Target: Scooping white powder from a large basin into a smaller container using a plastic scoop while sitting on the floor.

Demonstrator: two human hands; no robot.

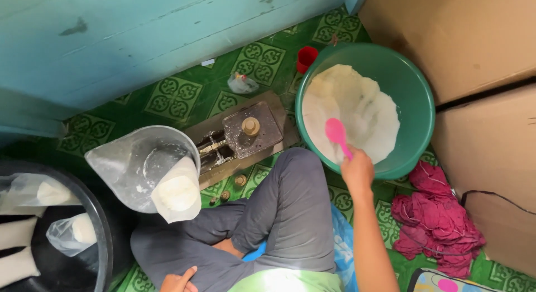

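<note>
Fingers of the right hand (357, 170) are clenched around the handle of a pink plastic spoon (338, 134), right of centre in the frame, with the spoon's bowl lying over the white powder (357, 110) heaped in a green basin (416, 91). That basin sits on the green patterned floor (173, 96) in the upper right of the frame, and the powder covers most of its bottom, piled toward its left side. Just past the basin's upper left rim stands a small red cup (306, 57). Below the hand, the person's grey-trousered legs (285, 214) are folded cross-legged across the lower middle of the frame. The left hand (178, 282) shows only in part at the bottom edge, resting on the lower leg with fingers loosely curled and grasping nothing. Left of the knee, a clear plastic bag partly filled with powder (176, 192) leans in the mouth of a grey bucket (146, 163). Between the bucket and the basin lies a small metal device on a wooden board (245, 133), with a crumpled scrap of clear plastic (242, 83) on the floor above it. In the lower left, a dark tub (84, 214) holds several filled bags (72, 230). A heap of crimson cloth (438, 219) lies in the lower right beside brown cardboard boxes (480, 40), and a pale blue wooden wall (139, 35) fills the upper left.
</note>
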